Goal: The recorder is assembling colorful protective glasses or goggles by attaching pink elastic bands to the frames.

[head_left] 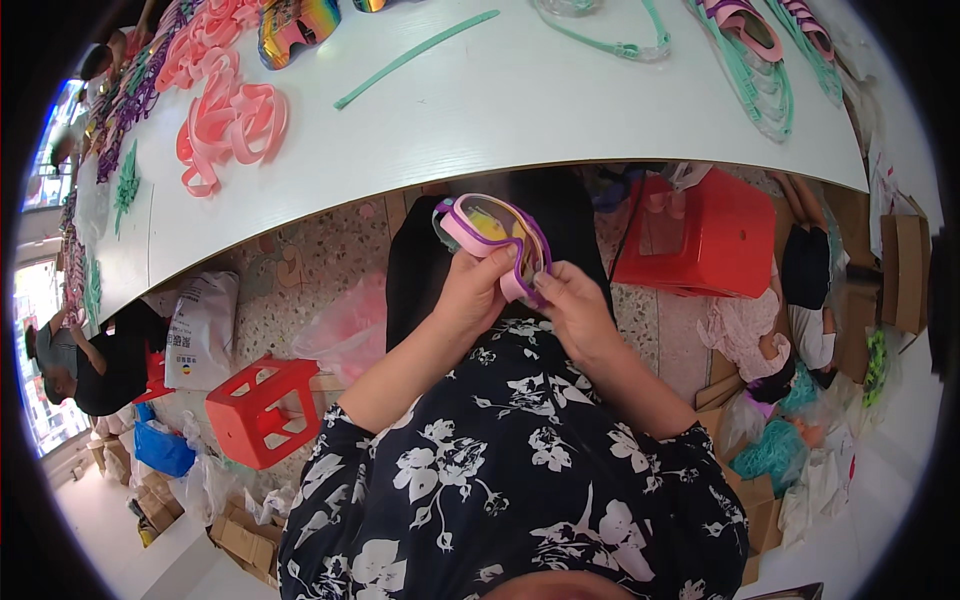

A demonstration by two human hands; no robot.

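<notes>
Pink-and-purple goggles (497, 230) lie above the lap, before the white table (560, 115). The left hand (476, 287) grips the frame's lower left; the right hand (577, 308) pinches its right end. A green strap (418, 55) lies on the table.

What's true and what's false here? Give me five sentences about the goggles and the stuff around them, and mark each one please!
1. The left hand and right hand both hold the goggles. True.
2. A thin green strip lies on the white table. True.
3. The goggles are lying on the table. False: they are held in the hands, off the table.
4. The goggles' frame is all black. False: it is pink and purple.
5. The dark shirt has stripes all over. False: it has white flowers.
</notes>
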